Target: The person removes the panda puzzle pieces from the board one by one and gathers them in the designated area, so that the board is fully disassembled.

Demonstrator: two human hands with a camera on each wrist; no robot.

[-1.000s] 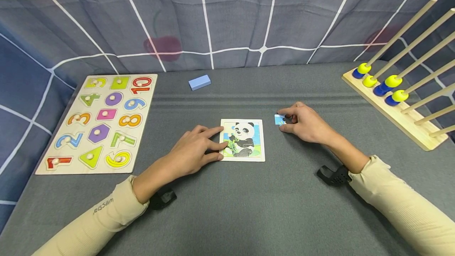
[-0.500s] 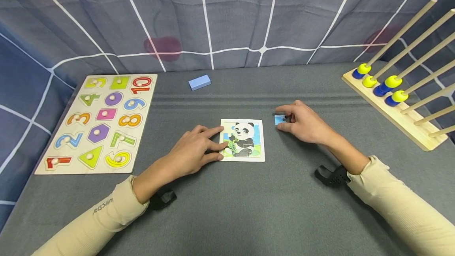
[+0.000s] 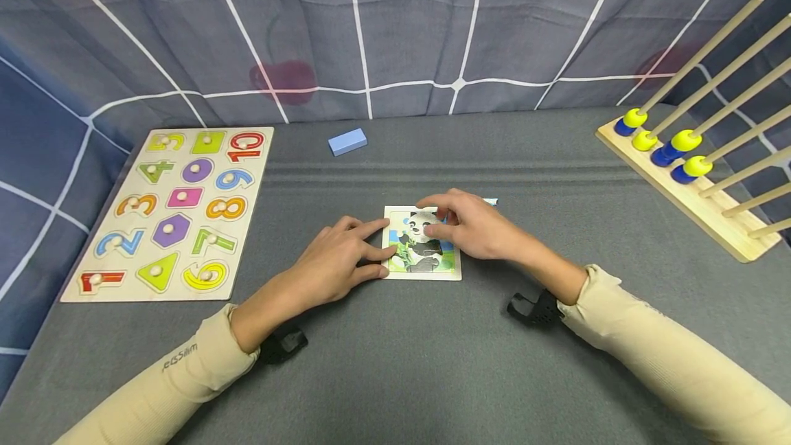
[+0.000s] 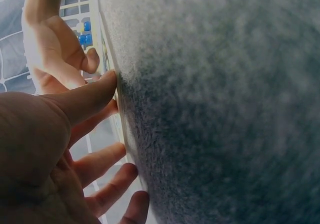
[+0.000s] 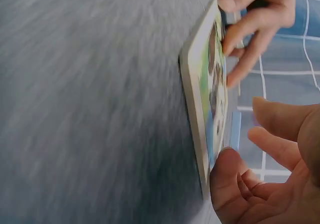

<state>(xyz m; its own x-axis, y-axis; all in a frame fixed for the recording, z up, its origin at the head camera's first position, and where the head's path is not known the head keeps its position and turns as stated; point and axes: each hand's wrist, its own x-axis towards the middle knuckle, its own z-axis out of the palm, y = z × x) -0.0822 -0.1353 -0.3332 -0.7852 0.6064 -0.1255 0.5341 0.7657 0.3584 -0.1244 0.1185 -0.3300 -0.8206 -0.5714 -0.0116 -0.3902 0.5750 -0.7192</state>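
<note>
Puzzle (image 3: 422, 253): flat square, mid-surface. Pale, thick rim with blunt corners in your right wrist view; printed panda inside. Your left hand (image 3: 336, 259) has its fingers spread, tips at the edge facing the left edge of the surface (image 3: 395, 369). Your right hand (image 3: 478, 229) is over the puzzle's far right corner, thumb and forefinger apart, pinching nothing; whether it touches the picture, you cannot tell.

Blue piece (image 3: 491, 201): on the surface just beyond your right hand, mostly hidden by it.

Room: you have a broad stretch of surface between right hand and abacus (image 3: 711, 215), another from puzzle to far edge. Tighter on the left: your left sleeve (image 3: 191, 362) is just beside the near right corner of the number board (image 3: 132, 296).

Board: flat pale wood, rounded knobbed shapes, along the left edge. Block (image 3: 347, 142): blue, oblong, near the far edge. Abacus: wooden base, round rods, glossy yellow and blue beads, toward the far right corner. Surface: gray, grainy. Gridded cloth (image 3: 414, 33) hangs creased behind.
</note>
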